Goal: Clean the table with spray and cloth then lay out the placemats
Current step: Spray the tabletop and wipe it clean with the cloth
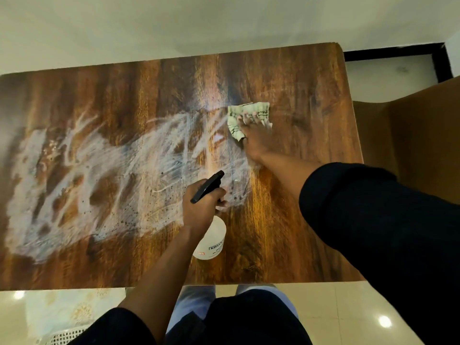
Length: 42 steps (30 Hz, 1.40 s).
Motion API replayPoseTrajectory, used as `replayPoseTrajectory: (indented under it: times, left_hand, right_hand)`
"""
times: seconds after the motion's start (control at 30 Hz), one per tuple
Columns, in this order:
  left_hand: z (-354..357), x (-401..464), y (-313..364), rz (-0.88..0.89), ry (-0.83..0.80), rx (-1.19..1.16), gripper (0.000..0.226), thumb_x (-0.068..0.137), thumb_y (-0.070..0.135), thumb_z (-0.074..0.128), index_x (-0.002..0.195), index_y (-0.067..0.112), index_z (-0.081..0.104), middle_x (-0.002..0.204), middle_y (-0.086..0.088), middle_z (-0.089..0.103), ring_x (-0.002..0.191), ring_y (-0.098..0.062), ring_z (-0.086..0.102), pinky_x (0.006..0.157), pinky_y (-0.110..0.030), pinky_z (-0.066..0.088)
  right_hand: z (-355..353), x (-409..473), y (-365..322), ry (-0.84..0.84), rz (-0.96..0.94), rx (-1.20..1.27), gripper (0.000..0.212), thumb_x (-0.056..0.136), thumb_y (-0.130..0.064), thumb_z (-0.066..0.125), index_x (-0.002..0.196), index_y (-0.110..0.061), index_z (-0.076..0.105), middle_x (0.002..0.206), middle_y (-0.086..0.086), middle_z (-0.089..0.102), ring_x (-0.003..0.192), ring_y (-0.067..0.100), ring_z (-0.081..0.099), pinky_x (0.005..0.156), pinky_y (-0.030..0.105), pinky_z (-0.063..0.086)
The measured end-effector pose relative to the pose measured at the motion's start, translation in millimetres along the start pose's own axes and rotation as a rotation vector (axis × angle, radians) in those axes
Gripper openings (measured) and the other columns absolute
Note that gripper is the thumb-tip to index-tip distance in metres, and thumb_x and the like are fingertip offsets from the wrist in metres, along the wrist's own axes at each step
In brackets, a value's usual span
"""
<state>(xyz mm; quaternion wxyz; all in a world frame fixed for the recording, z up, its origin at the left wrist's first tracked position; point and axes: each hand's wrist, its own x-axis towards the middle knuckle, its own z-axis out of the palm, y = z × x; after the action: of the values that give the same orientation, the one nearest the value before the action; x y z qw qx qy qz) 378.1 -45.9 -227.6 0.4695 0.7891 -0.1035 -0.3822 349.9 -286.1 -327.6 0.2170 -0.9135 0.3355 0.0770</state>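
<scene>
A dark wooden table [298, 78] fills the head view, its left and middle smeared with white foamy streaks [82, 175]. My left hand [201, 207] grips the neck of a white spray bottle [211, 242] with a black trigger head [207, 186], held over the table's near middle. My right hand [254, 138] lies with fingers spread flat on a pale cloth with dark stripes [245, 115], pressing it onto the table towards the far right, at the right end of the streaks.
A brown chair [418, 135] stands by the table's right end. A patterned pale mat [72, 310] lies low at the bottom left, below the table's near edge. Glossy floor tiles [348, 314] show beside my legs. A light wall runs behind the table.
</scene>
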Motion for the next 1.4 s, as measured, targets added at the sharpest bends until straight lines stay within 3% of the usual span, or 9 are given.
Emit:
replayPoseTrajectory:
  times: [0.13,0.3,0.47,0.67,0.9,0.97,1.1,1.2,1.4]
  left_hand:
    - [2,-1,3,-0.001,-0.013,-0.007,0.004,0.096,-0.002,0.069,0.093,-0.003,0.071,0.062,-0.005,0.066,0.063,-0.032,0.071,0.049,-0.029,0.049]
    - [7,0,1,-0.004,-0.018,-0.001,0.010,0.096,-0.004,0.068,0.095,-0.014,0.068,0.062,-0.006,0.066,0.062,-0.030,0.071,0.049,-0.027,0.049]
    - [17,5,1,-0.018,-0.022,-0.014,0.014,0.092,0.005,0.071,0.087,-0.007,0.067,0.066,-0.013,0.065,0.064,-0.038,0.072,0.057,-0.037,0.051]
    - [26,23,7,-0.038,-0.054,-0.015,0.008,0.088,0.011,0.070,0.084,0.005,0.070,0.069,-0.011,0.067,0.065,-0.031,0.072,0.058,-0.034,0.055]
    - [26,36,23,-0.001,-0.003,0.000,0.018,0.095,0.003,0.070,0.093,0.020,0.074,0.065,-0.008,0.069,0.065,-0.037,0.073,0.054,-0.029,0.052]
    - [25,38,28,-0.016,0.005,-0.011,0.012,0.096,0.000,0.068,0.099,0.010,0.074,0.068,-0.011,0.068,0.063,-0.031,0.073,0.048,-0.025,0.051]
    - [20,45,31,-0.012,0.036,0.014,0.006,0.096,0.002,0.070,0.098,-0.002,0.073,0.069,-0.011,0.069,0.066,-0.032,0.077,0.049,-0.025,0.050]
    - [15,46,29,-0.011,0.039,0.013,0.010,0.096,0.004,0.070,0.103,0.007,0.076,0.068,-0.006,0.071,0.069,-0.034,0.079,0.050,-0.025,0.050]
    - [9,45,20,-0.021,0.032,-0.009,0.012,0.095,0.003,0.070,0.104,0.007,0.077,0.068,-0.006,0.071,0.069,-0.036,0.078,0.052,-0.028,0.051]
  right_hand:
    - [3,-9,14,-0.011,-0.059,-0.022,0.073,0.102,-0.009,0.046,0.162,-0.028,0.010,0.170,-0.003,0.004,0.157,0.022,-0.003,0.123,0.043,-0.002]
    - [-18,-16,69,0.119,0.253,-0.011,0.066,0.102,-0.012,0.046,0.162,-0.023,0.019,0.168,0.006,0.020,0.156,0.026,0.012,0.124,0.047,0.019]
    - [-30,-25,121,0.145,0.447,0.010,0.065,0.104,-0.016,0.042,0.163,-0.020,0.015,0.169,0.008,0.014,0.157,0.026,0.009,0.126,0.047,0.013]
    - [-25,-4,89,0.148,0.594,0.062,0.065,0.104,-0.019,0.040,0.163,-0.020,0.012,0.171,0.002,0.003,0.157,0.027,-0.001,0.125,0.050,0.000]
    - [-12,20,34,0.124,0.381,0.085,0.067,0.103,-0.032,0.046,0.162,-0.019,0.017,0.169,0.006,0.016,0.157,0.030,0.006,0.125,0.053,0.004]
    - [-3,31,13,0.110,0.295,0.108,0.068,0.102,-0.026,0.051,0.162,-0.021,0.019,0.169,0.005,0.019,0.156,0.030,0.009,0.125,0.056,0.008]
    - [8,47,-34,-0.016,0.019,0.090,0.070,0.103,-0.038,0.053,0.162,-0.023,0.018,0.169,0.000,0.012,0.157,0.029,0.003,0.125,0.055,0.008]
    - [12,53,-49,-0.077,-0.170,0.020,0.067,0.103,-0.020,0.046,0.162,-0.025,0.015,0.171,-0.002,0.006,0.157,0.025,0.000,0.126,0.050,0.002]
    - [7,44,-13,-0.017,-0.107,0.082,0.069,0.101,-0.011,0.042,0.161,-0.031,0.016,0.170,-0.004,0.008,0.157,0.018,-0.001,0.127,0.049,0.003]
